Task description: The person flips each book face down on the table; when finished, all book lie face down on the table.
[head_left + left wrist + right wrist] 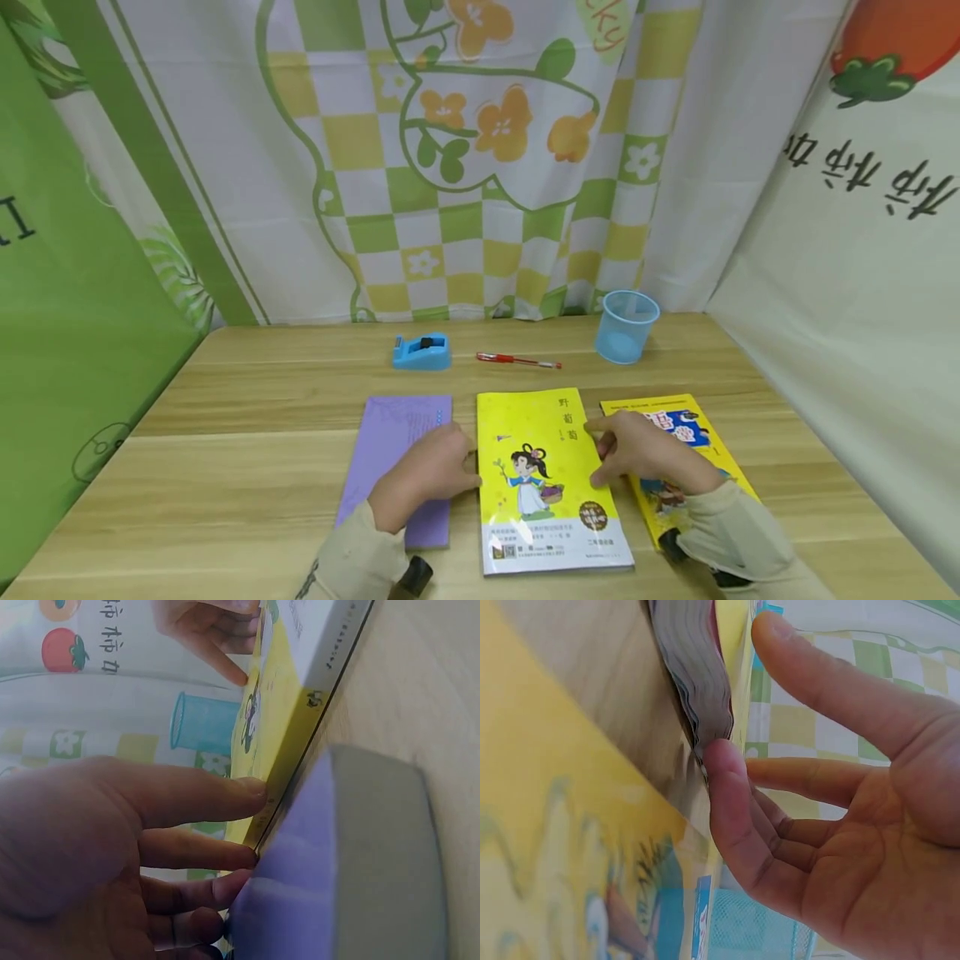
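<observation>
- On the wooden table point(247, 433), yellow book point(536, 433) lies between purple book point(390, 450) and blue-labelled book point(693, 429).
- Left hand point(431, 467): unclenched, fingers touching yellow book's spine.
- Right hand point(648, 454): unclenched, fingers touching its page edge.

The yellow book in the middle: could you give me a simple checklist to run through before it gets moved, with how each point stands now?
1. Left hand placed at the middle book: ok, fingertips at its left edge.
2. Right hand placed opposite: ok, a finger meets its page edge.
3. Middle book lying flat on the table: ok.
4. Gaps to its neighbours: ok, wood shows between it and both the purple book and the right-hand book.
5. Red pen off the cover: ok, it lies beyond the far edge.
6. Firm hold: cannot tell, pressure doesn't show.
</observation>
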`<control>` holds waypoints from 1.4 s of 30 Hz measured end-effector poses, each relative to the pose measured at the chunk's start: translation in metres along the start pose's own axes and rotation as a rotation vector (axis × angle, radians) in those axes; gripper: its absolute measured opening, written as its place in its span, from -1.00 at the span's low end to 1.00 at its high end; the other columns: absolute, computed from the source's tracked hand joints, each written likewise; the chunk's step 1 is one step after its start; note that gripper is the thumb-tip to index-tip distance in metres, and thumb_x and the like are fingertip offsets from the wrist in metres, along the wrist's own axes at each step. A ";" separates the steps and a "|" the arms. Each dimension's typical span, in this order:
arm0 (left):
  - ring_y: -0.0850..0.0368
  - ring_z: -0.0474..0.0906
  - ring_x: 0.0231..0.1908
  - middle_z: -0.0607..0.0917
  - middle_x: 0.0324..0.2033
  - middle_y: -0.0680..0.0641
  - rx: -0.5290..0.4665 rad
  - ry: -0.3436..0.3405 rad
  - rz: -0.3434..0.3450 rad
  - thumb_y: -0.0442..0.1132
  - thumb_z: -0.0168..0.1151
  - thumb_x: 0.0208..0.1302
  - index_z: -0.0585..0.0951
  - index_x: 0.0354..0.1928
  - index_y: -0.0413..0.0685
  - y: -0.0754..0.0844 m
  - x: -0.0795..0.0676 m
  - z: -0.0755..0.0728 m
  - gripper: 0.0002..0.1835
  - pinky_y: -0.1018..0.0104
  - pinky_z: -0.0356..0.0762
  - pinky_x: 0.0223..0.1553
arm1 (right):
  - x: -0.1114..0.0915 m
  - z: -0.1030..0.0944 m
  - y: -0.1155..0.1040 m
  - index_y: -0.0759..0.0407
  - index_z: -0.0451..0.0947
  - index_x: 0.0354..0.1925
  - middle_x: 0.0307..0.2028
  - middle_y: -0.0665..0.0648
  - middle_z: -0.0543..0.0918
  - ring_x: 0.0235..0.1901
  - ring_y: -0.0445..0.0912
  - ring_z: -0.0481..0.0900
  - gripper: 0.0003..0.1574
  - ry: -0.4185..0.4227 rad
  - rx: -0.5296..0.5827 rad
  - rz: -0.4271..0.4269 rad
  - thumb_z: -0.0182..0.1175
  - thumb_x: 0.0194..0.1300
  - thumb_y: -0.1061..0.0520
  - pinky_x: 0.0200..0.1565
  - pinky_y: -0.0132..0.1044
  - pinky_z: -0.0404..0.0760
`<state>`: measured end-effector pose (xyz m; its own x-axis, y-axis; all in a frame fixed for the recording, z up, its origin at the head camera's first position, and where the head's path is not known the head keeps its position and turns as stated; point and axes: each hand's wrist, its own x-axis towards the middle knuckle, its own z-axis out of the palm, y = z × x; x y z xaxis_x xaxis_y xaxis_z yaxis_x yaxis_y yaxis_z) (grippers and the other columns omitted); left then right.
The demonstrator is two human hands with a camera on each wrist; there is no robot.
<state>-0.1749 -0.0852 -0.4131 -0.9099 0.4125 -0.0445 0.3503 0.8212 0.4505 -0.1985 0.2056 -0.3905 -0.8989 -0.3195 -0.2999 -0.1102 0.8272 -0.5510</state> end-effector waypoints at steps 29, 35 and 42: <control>0.15 0.43 -0.34 0.57 -0.19 -0.23 -0.550 0.086 0.129 -0.36 0.31 0.18 0.59 0.20 -0.37 -0.011 -0.006 -0.030 -0.49 0.38 0.40 -0.40 | 0.003 0.015 -0.012 0.35 0.41 0.36 -0.24 0.10 0.68 -0.27 -0.08 0.52 0.09 0.016 0.015 -0.012 0.64 -0.08 0.04 -0.25 -0.24 0.51; 0.14 0.51 -0.27 0.60 -0.08 -0.27 -0.678 0.146 0.137 -0.33 0.32 0.20 0.55 0.26 -0.35 -0.005 -0.011 -0.040 -0.45 0.35 0.46 -0.24 | 0.005 0.022 -0.012 0.41 0.36 0.38 -0.26 0.08 0.68 -0.27 -0.11 0.54 0.08 -0.018 0.139 -0.125 0.61 -0.03 0.10 -0.23 -0.26 0.55; 0.15 0.56 -0.27 0.59 -0.06 -0.34 -0.797 0.195 0.223 -0.38 0.31 0.26 0.53 0.28 -0.35 0.009 -0.013 -0.045 -0.47 0.41 0.54 -0.22 | 0.006 0.028 -0.015 0.46 0.31 0.38 -0.26 0.13 0.72 -0.27 -0.11 0.57 0.09 -0.050 0.213 -0.287 0.56 0.06 0.02 -0.24 -0.36 0.58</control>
<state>-0.1701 -0.1007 -0.3686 -0.8856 0.3966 0.2418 0.3317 0.1756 0.9269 -0.1899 0.1784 -0.4061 -0.8217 -0.5514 -0.1442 -0.2596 0.5873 -0.7666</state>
